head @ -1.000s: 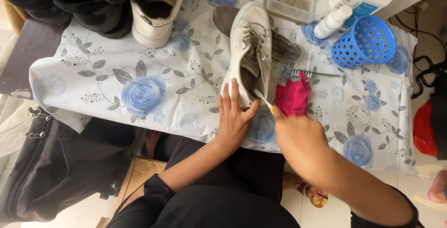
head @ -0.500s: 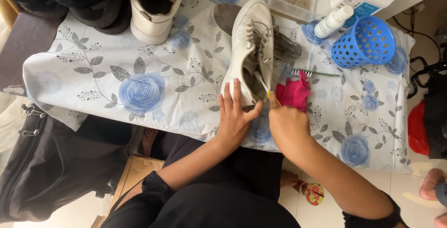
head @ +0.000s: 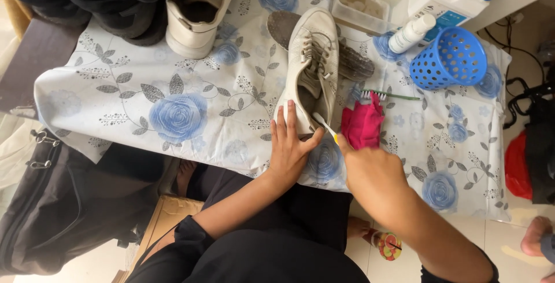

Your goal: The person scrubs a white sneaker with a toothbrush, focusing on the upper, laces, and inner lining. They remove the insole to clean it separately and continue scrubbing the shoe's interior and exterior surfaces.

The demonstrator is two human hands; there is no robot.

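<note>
Our left hand (head: 291, 144) stayed pressed flat, fingers spread, on the heel of the white lace-up leather sneaker (head: 311, 66) near the front edge of the blue-rose-patterned tablecloth (head: 173, 109). Our right hand (head: 367, 164) still gripped a white toothbrush (head: 322, 123), its head now against the sneaker's side. The handle was hidden in our fist.

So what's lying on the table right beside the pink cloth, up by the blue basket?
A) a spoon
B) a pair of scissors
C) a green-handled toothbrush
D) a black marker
C: a green-handled toothbrush with white bristles lies at the top of the pink cloth, left of the blue basket.
</note>
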